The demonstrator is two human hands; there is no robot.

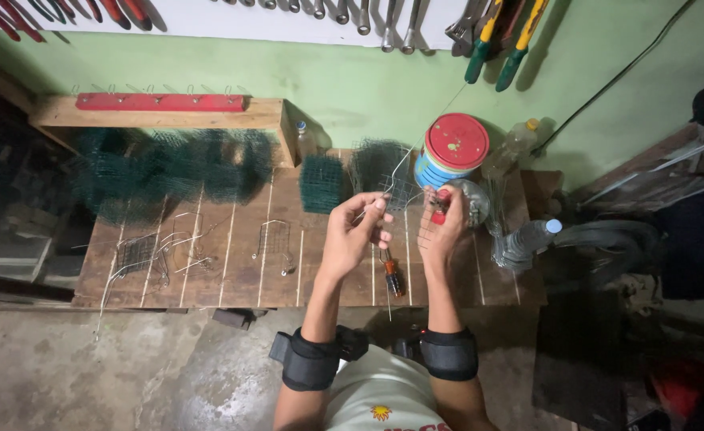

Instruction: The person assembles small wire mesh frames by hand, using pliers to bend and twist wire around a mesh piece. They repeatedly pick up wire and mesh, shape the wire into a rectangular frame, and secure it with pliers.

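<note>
Above the wooden bench (240, 255), a thin wire (396, 172) sits clamped between left hand (352, 231) fingers; right hand (441, 227) grips red-handled pliers (440, 206).

The slatted brown workbench (232, 255) was rough, matt wood. The thin grey wire (396, 172) was bare metal; the red-lidded round tin (450, 152) looked glossy.
</note>
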